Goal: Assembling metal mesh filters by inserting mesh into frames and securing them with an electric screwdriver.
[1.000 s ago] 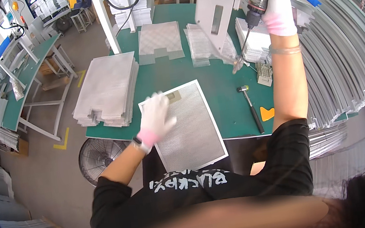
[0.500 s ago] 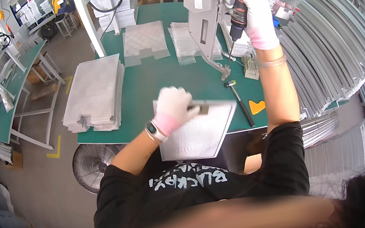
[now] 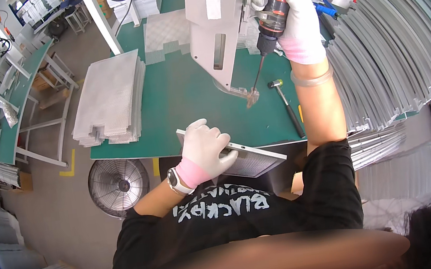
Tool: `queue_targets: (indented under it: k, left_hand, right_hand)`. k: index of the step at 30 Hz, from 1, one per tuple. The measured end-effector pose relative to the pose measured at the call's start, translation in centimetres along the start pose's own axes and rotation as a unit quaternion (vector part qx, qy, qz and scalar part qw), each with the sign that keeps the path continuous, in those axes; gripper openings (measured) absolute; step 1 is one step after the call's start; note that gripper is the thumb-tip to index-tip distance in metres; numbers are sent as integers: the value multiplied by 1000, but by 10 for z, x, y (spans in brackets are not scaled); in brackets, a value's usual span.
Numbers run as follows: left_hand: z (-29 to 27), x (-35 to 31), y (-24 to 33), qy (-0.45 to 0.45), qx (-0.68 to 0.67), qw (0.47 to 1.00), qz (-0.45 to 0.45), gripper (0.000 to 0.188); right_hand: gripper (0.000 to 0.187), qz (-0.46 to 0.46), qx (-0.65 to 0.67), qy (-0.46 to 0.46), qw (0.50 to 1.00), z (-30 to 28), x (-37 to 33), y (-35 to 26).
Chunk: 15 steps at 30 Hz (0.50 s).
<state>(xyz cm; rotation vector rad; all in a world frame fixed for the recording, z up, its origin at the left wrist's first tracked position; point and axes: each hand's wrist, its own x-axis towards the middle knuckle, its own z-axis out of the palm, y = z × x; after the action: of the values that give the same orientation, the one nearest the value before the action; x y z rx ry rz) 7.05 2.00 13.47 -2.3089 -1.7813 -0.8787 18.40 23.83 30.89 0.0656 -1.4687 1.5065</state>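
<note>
**Mesh panel tilted at the tabletop's near edge**

Head view: the left hand has its fingers round the panel; the right hand wraps the power driver. Open room separates the left-edge sheet stack from the hammer.

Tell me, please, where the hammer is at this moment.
In the head view, the hammer lies right of the middle on the green table, near its front edge, just left of the right forearm.

A passage opens between mesh stack and obstructing power driver.
</note>
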Motion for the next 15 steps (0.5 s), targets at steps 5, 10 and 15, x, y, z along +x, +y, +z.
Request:
queue_targets:
  k: [5, 10, 15]
  left_hand:
    - [1, -6, 3, 34, 10, 999, -11, 28]
    - [-5, 7, -1, 9, 37, 999, -27, 29]
    - [-11, 19, 5, -15, 47, 999, -9, 31]
  right_hand:
    - [11, 10, -63, 57, 996, 17, -4, -24]
    - [59, -100, -317, 112, 936, 15, 10, -54]
    - [74, -257, -490, 93, 828, -9, 34, -72]
